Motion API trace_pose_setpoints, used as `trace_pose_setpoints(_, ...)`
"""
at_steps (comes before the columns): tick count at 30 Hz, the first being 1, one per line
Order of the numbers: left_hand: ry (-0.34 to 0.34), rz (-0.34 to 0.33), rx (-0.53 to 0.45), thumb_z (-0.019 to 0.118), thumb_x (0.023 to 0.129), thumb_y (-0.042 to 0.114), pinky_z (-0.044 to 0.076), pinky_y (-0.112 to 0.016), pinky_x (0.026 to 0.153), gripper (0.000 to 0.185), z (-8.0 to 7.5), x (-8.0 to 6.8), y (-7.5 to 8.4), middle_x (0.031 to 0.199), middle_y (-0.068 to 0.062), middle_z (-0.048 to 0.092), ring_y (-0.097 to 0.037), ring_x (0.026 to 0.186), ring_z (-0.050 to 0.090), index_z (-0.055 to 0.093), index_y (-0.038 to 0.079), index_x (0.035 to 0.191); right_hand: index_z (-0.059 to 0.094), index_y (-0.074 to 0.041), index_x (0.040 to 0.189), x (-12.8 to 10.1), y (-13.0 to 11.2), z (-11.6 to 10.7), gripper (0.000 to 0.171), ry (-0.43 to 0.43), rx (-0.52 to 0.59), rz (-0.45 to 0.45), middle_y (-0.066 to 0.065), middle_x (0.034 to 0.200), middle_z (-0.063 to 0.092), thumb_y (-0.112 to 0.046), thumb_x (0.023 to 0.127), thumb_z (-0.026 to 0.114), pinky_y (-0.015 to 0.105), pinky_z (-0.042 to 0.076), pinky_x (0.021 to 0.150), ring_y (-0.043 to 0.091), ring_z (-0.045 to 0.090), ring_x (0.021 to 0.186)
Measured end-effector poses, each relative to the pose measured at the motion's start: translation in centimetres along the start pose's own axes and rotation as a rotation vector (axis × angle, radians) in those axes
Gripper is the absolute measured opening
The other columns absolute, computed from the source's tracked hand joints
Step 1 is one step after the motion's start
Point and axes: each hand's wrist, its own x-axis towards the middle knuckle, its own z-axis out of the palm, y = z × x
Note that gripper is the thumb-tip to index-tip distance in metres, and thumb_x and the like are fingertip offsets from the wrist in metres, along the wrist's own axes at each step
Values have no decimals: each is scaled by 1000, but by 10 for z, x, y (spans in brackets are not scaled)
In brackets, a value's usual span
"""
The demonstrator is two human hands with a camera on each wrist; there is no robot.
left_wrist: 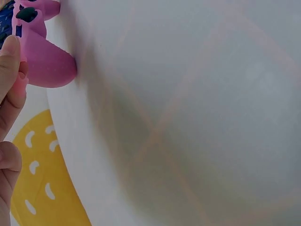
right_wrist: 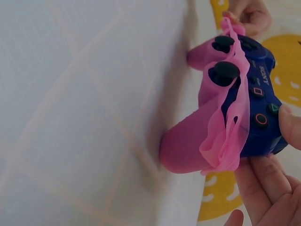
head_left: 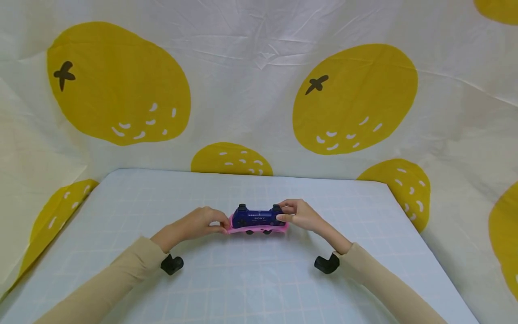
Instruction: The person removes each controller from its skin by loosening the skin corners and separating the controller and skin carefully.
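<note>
A dark blue game controller stands on the table, half wrapped in a pink silicone cover. My left hand pinches the cover's left edge. My right hand grips the controller's right end. In the right wrist view the blue controller sticks out of the loose pink cover, with my right fingers under it and my left hand at the far end. The left wrist view shows one pink grip of the cover resting against the table, with my left fingers beside it.
The pale blue gridded table has a far edge and side edges close by. A white cloth printed with large yellow fruit hangs behind and around it. A black wrist camera mount sits under my left wrist and another mount under the right.
</note>
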Motion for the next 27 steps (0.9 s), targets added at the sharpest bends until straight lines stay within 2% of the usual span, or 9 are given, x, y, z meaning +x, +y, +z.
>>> trace_pose_setpoints(6,44,26,-49,70,87,17,55,-36,86,9,3,1,-7,94,7,72,-6,88,63,72,18,96,58,6,123,1,1,1,40,-2,3,5,24,118,65,-17,91,66,48,49,96,38,60,116)
trace_pose_setpoints(16,115,-13,-152,69,86,22,55,-32,85,7,10,8,-20,93,8,72,-6,88,63,72,19,93,59,3,123,2,2,0,39,-4,8,23,22,118,66,-18,91,66,48,50,96,36,62,114)
trace_pose_setpoints(21,145,-37,-193,71,84,22,54,-35,86,5,13,11,-22,89,9,72,-5,87,63,72,19,89,59,3,123,2,3,0,39,-2,7,21,22,118,66,-19,91,66,48,50,95,36,63,113)
trace_pose_setpoints(23,155,-46,-198,72,83,22,54,-33,83,5,14,11,-22,88,9,72,-4,86,62,72,20,87,59,3,123,2,3,0,39,-4,14,18,22,118,66,-19,90,66,48,51,95,36,63,113)
trace_pose_setpoints(27,178,-45,-198,74,82,21,47,-23,67,4,14,12,-22,86,9,72,-4,80,60,72,21,85,59,3,123,2,2,0,40,-8,23,4,23,118,66,-19,91,66,47,51,94,35,63,112)
